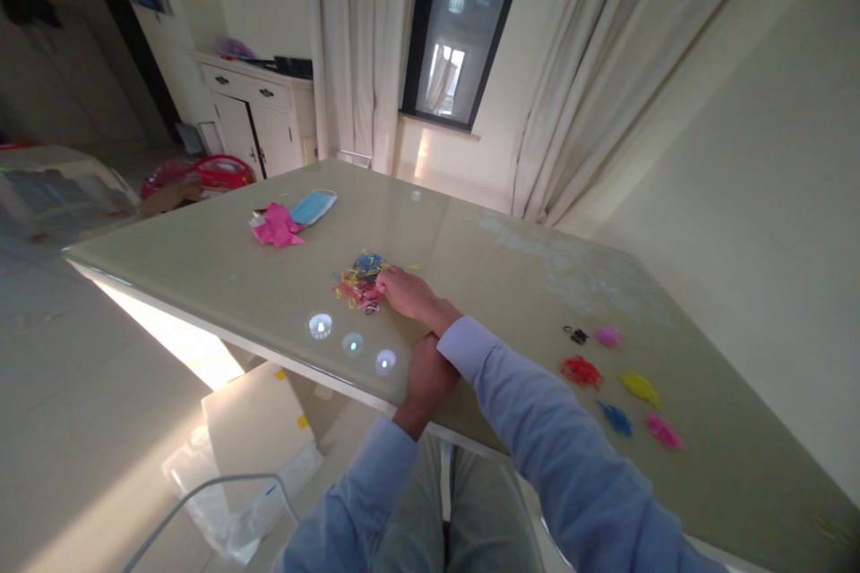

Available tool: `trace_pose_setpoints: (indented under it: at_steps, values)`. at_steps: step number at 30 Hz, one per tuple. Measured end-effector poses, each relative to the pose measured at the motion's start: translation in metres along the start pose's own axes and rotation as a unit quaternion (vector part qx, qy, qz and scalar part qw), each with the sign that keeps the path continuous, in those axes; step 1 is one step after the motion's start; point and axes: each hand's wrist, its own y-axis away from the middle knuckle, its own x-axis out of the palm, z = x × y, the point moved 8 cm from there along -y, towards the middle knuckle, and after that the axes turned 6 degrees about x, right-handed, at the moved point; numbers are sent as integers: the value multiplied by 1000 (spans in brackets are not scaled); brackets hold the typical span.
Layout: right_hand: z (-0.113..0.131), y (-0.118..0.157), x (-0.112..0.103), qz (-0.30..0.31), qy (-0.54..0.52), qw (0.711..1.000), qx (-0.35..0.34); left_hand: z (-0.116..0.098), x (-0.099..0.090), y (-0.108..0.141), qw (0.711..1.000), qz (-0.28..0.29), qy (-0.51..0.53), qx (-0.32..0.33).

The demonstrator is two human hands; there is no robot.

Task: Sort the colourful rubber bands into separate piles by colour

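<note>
A mixed pile of small coloured bands (359,279) lies on the glossy table (463,260). My right hand (408,294) reaches across to the pile's right edge, its fingers drawn together at the bands; what they hold, if anything, is too small to make out. Under my right wrist rests my left hand (430,374), near the table's front edge, with its fingers hidden. To the right lie separate little heaps: black (576,336), purple-pink (609,337), red (581,372), yellow (640,389), blue (615,418) and pink (664,431).
A crumpled pink piece (278,226) and a blue face mask (313,207) lie on the table's far left part. Beyond stand a white cabinet (259,107) and curtains (363,45). On the floor, a cardboard piece (259,421) lies by the table's front edge.
</note>
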Motion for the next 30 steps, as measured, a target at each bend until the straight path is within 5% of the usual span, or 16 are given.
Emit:
trace_pose_setpoints:
  at_steps: [19, 30]
  values:
    - [-7, -4, -10, -85, -132, 988, 16, -2, -5, 0, 999, 31, -12, -39]
    - [-21, 1, -11, -126, -298, 946, 32, 2, -2, 2, 998, 32, -11, -56]
